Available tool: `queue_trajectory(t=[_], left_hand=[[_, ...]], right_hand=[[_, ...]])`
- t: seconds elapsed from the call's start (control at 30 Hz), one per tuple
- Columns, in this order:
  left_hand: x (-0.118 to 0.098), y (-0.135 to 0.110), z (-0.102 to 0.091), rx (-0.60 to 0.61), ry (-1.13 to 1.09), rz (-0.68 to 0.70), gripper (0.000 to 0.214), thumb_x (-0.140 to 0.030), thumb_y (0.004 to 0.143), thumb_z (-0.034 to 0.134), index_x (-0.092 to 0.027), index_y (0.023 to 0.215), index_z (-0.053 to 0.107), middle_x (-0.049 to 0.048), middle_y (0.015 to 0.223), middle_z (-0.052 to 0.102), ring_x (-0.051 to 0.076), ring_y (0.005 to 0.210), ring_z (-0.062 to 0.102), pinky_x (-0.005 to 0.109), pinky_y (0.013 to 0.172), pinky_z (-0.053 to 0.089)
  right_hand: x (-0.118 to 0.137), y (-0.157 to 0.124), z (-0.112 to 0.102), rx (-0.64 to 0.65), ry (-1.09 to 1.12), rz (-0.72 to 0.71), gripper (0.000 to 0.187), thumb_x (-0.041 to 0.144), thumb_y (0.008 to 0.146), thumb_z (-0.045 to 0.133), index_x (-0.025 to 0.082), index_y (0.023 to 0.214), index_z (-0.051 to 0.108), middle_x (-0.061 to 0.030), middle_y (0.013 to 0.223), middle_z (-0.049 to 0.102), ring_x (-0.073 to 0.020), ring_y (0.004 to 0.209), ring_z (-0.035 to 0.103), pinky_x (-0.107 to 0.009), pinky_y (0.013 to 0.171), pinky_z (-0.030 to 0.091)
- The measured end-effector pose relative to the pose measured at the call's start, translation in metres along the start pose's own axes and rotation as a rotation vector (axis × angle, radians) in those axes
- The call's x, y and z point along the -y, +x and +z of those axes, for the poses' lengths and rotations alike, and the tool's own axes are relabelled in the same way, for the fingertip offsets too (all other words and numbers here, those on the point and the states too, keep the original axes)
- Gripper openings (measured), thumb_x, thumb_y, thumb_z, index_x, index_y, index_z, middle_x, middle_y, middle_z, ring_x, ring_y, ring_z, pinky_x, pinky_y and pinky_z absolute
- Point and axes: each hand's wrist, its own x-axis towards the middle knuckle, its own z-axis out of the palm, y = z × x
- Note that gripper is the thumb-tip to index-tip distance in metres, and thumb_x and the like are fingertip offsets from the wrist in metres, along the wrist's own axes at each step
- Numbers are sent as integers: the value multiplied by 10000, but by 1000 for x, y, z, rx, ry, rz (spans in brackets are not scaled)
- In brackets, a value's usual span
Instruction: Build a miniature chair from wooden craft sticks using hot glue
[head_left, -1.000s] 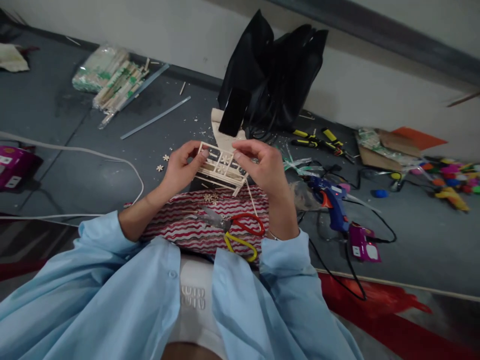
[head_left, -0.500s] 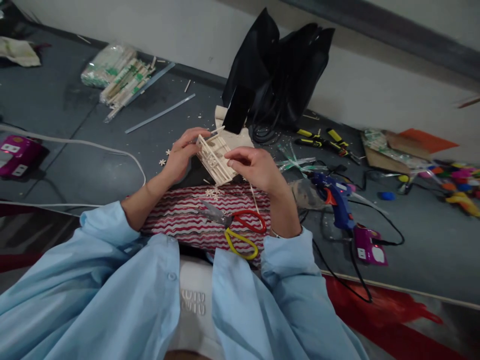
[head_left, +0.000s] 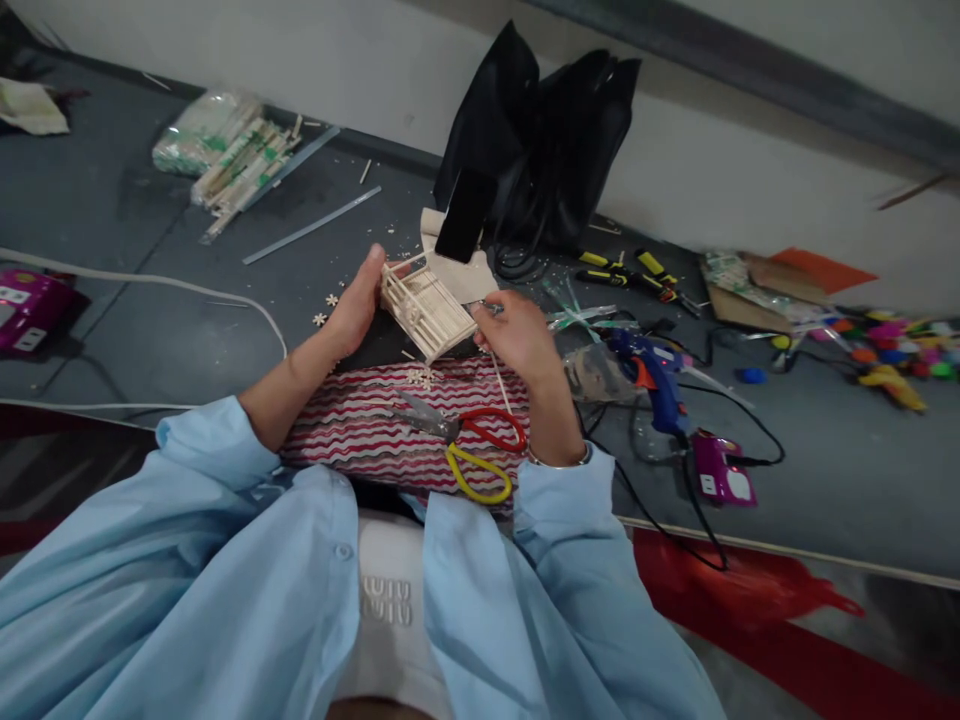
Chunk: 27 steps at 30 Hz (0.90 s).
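Note:
Between my two hands is a small model made of pale wooden sticks (head_left: 429, 308), tilted above the table, with open slatted sides. My left hand (head_left: 360, 305) grips its left end, thumb up and the fingers partly hidden behind it. At its right corner, my right hand (head_left: 517, 335) is closed on the edge between thumb and fingers. A thin pale stick (head_left: 501, 383) slants down below my right hand. Scissors (head_left: 454, 432) with one red and one yellow handle lie on the striped cloth (head_left: 337, 425) in front of me. Small wooden snowflake shapes (head_left: 420, 378) lie near the cloth.
A phone (head_left: 466, 215) leans by a black bag (head_left: 540, 150) at the back. To the right are pliers (head_left: 630, 278), a blue glue gun (head_left: 656, 370) with cables, a purple power block (head_left: 721, 468) and colourful pompoms (head_left: 896, 345). Bundled sticks (head_left: 247, 170) lie at the back left.
The stick model has turned in my hands, its slatted side showing more. My right hand has moved from over the model to its right corner. My left thumb now points up.

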Motion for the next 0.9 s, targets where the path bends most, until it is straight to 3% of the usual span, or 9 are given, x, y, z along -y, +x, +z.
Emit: queue_trajectory(t=[0.13,0.23,0.43,0.53,0.67,0.77,0.9], left_hand=[[-9,-4,2,16,-24,-35,864,-830,950,108,-171,1008,664,106,899,725,242,985,736,399,817,594],[-15,-4,-2,-1,-24,-16,879,-864,920,121,-181,989,671,105,870,732,230,897,732,369,751,601],[-24,-6,-9,82,-71,16,716,-874,883,332,-222,945,621,97,898,689,202,800,697,326,650,563],[-24,-11,-5,30,-113,3,534,-764,854,563,-241,960,531,55,899,638,170,763,656,304,649,537],[-21,-14,1,-93,-46,161,608,-654,740,777,-285,1089,443,36,1067,614,187,976,662,308,807,555],[-16,-16,5,-121,69,291,768,-687,733,784,-327,1297,407,57,1179,585,229,1133,645,338,919,547],[-9,-19,7,-124,144,305,880,-688,780,742,-400,1481,294,48,1173,554,240,1123,651,358,920,540]], right_hand=[[5,-3,1,-57,32,9,238,273,888,593,181,1077,704,-76,790,747,-284,840,729,-433,853,575],[14,-5,-3,-74,-3,36,284,245,867,606,181,1119,719,-92,836,762,-306,871,733,-453,871,570],[25,-10,-6,-193,72,-143,311,221,895,574,210,1180,697,-38,864,753,-239,839,707,-393,888,555],[28,-11,-6,-237,109,-188,298,240,923,556,214,1187,691,-39,902,743,-223,859,697,-376,895,552],[26,-11,-4,-264,170,-206,320,279,941,548,230,1234,666,-49,973,748,-229,920,699,-376,919,564],[23,-8,-1,-281,199,-205,366,325,958,539,248,1306,627,-59,1018,753,-242,958,705,-398,936,571],[23,-13,-3,-268,223,-219,390,359,952,572,255,1325,622,-58,1032,757,-237,963,710,-397,918,583]])
